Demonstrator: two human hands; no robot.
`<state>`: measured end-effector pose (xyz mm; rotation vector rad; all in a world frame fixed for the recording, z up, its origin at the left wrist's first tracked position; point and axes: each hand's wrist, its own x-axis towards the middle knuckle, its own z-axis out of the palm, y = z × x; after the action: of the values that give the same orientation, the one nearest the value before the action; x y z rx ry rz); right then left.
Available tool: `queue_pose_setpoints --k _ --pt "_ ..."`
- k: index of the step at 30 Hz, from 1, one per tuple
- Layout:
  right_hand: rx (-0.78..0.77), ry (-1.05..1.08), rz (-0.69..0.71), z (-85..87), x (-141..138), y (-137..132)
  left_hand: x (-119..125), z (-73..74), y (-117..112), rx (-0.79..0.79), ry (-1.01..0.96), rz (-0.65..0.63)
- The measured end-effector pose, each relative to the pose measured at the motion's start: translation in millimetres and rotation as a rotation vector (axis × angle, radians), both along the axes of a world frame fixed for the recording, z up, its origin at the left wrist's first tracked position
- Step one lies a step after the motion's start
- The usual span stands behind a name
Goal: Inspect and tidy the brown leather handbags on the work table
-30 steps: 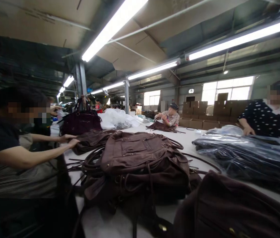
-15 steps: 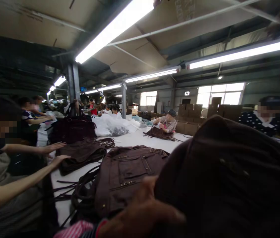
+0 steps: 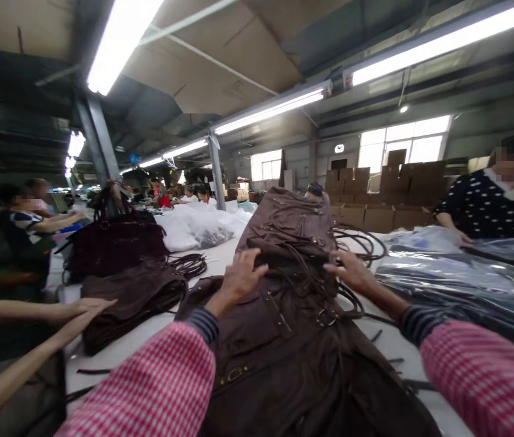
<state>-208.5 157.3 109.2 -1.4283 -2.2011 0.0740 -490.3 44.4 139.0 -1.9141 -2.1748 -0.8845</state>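
Observation:
Straight ahead, a dark brown leather bag [image 3: 284,221] with loose straps and metal buckles slants upward, its far end raised. My left hand [image 3: 241,273] grips its near left corner. At the near right corner my right hand [image 3: 351,272] has its fingers closed on the edge. Thin brown straps [image 3: 361,240] trail off the bag's right side. Beneath and nearer me lie more brown bags [image 3: 257,364] with zippers and buckles, partly overlapping, so I cannot tell how many.
At left, a co-worker's hands [image 3: 79,309] rest by folded brown bags [image 3: 133,297]. Behind stands a dark handbag [image 3: 113,246]. Clear plastic bags [image 3: 461,279] cover the table's right side, near a person in a dotted top [image 3: 493,194]. Cardboard boxes [image 3: 411,212] are stacked behind.
The bag that loomed large at right is now in front of me, lying over the other bags. Both my hands now show on it. The view has turned slightly right.

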Motion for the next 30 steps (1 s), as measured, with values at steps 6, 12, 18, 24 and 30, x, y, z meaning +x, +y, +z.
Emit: queue_pose_setpoints --k 6,12,18,24,30 --pt "-0.043 -0.105 0.215 -147.1 -42.6 -18.3 -9.9 -172.1 -34.5 -0.156 0.295 -0.049" --pt "0.081 -0.138 0.054 -136.5 -32.5 -18.4 -17.8 -173.1 -25.3 -0.15 0.369 -0.043" --pt "-0.029 -0.263 0.039 -117.8 -30.2 -35.4 -6.1 -131.0 -37.7 -0.374 0.094 -0.13" --pt "-0.029 -0.229 0.06 -86.9 -10.1 -66.6 27.2 -81.5 -144.7 -0.529 -0.051 -0.433" --pt "0.096 -0.163 0.024 -72.7 32.9 -143.2 74.4 -101.0 -260.7 -0.275 0.244 -0.259"
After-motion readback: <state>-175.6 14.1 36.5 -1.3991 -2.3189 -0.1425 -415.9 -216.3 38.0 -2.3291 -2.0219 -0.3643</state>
